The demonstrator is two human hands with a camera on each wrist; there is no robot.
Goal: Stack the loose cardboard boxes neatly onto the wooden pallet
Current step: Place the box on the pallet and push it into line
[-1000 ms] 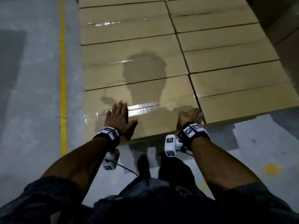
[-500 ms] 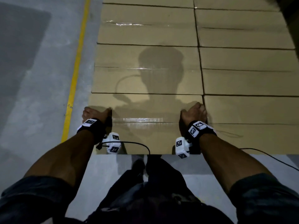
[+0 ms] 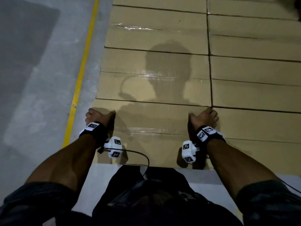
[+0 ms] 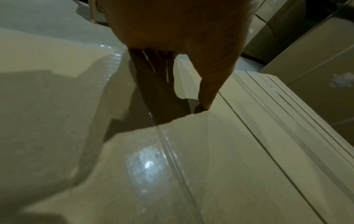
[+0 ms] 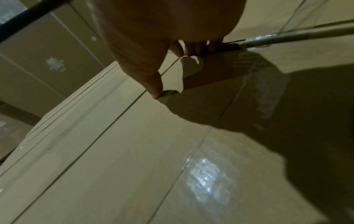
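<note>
Both grips are clenched on the nearest cardboard box (image 3: pixel 154 132): left hand (image 3: pixel 99 117) at its outer end, right hand (image 3: pixel 205 118) in the seam. Pinched fingers could jam there.

Tan cardboard boxes (image 3: pixel 162 38), yellow floor line (image 3: pixel 81 66), grey floor (image 3: pixel 32 79), black-and-white checked wrist markers (image 3: pixel 202 135).

The nearest cardboard box (image 3: pixel 154 132) lies flat in the top layer, plain tan, its centre seam sealed with glossy clear tape running left to right. It sits at the layer's near left corner, its far edge flush against the next box (image 3: pixel 153 85) and its right end tight against the neighbouring box (image 3: pixel 257 126). The other cardboard boxes (image 3: pixel 254 46) lie in two even columns, tops level.
</note>
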